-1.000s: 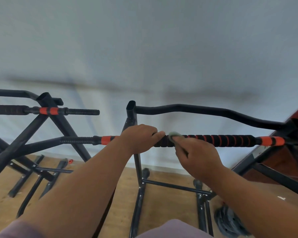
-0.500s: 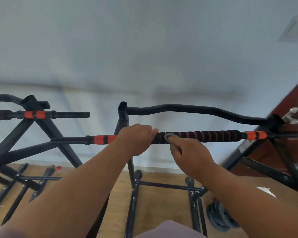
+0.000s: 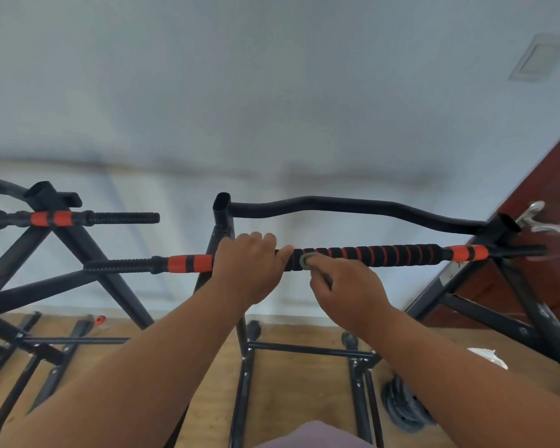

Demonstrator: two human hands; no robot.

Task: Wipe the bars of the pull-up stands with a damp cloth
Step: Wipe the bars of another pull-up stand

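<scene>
Two black pull-up stands [image 3: 78,253] fill the view, and the nearer one's padded black-and-orange bar [image 3: 385,255] runs across the middle. Left hand [image 3: 246,270] clenches round that bar; right hand [image 3: 349,286] pinches a small grey cloth [image 3: 306,260] against the padding just beside it.

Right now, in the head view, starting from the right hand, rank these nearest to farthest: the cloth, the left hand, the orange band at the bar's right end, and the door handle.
1. cloth, pinched in the right hand against the bar
2. left hand, just to its left, gripping the bar
3. orange band, far along the bar's right end
4. door handle, beyond it, on the red door
</scene>
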